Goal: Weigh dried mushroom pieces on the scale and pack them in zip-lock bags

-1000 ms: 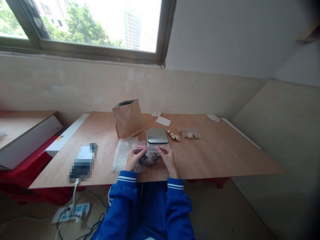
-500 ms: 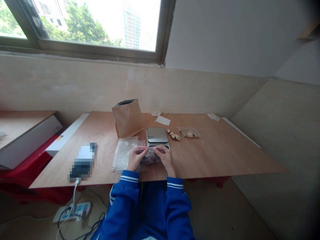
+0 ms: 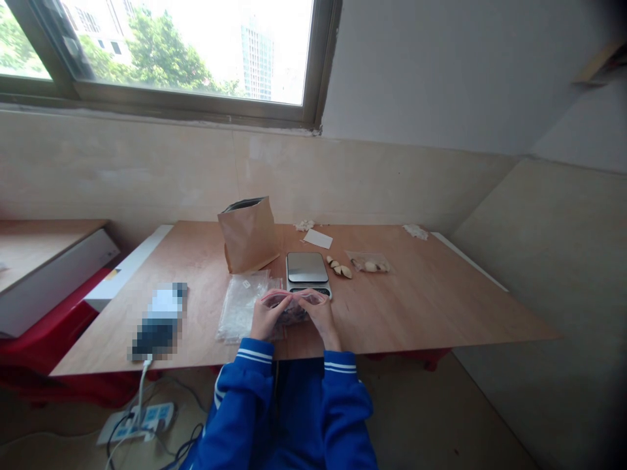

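My left hand (image 3: 267, 317) and my right hand (image 3: 321, 314) pinch the pink-edged top of a clear plastic bag (image 3: 292, 314), their fingertips almost meeting at its middle. Dark, mixed pieces show inside the bag, too small to name. Just beyond the hands is a kitchen scale (image 3: 307, 267) with a bare metal plate; its front panel is partly hidden by the bag. Flat clear bags (image 3: 240, 310) lie stacked beside my left hand.
A brown paper pouch (image 3: 249, 235) stands open behind the flat bags. Pale shell-like pieces (image 3: 341, 268), a filled clear bag (image 3: 368, 263) and a white card (image 3: 318, 239) lie farther back. A blurred phone (image 3: 159, 321) with a cable is at left.
My fingertips have come closer together along the bag's top, and its pink edge now bows up on both sides. The camera view has shifted slightly.
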`<state>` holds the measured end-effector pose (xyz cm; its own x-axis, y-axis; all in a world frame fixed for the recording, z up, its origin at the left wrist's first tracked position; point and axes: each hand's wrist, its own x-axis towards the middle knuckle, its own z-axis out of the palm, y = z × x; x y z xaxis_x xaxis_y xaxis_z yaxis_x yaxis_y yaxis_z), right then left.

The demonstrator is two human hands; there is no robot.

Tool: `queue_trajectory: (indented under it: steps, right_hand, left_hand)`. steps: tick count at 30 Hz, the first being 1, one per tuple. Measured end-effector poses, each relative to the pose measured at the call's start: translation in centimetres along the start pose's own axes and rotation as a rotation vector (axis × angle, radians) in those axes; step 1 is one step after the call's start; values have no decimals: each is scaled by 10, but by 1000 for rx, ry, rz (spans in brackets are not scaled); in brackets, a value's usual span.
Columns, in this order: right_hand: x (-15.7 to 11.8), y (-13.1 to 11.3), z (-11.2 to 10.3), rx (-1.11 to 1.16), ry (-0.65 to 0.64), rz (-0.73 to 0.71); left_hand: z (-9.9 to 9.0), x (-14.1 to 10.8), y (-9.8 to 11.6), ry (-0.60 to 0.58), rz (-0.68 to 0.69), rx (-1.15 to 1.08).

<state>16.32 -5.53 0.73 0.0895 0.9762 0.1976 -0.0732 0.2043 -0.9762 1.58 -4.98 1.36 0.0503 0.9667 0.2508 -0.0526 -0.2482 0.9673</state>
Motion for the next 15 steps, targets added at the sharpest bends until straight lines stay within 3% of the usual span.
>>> queue_trajectory:
  steps: [15]
  right_hand:
    - [0,-2,-1,-92,92,-71]
  left_hand:
    - [2,-2,11,96,-59,-37]
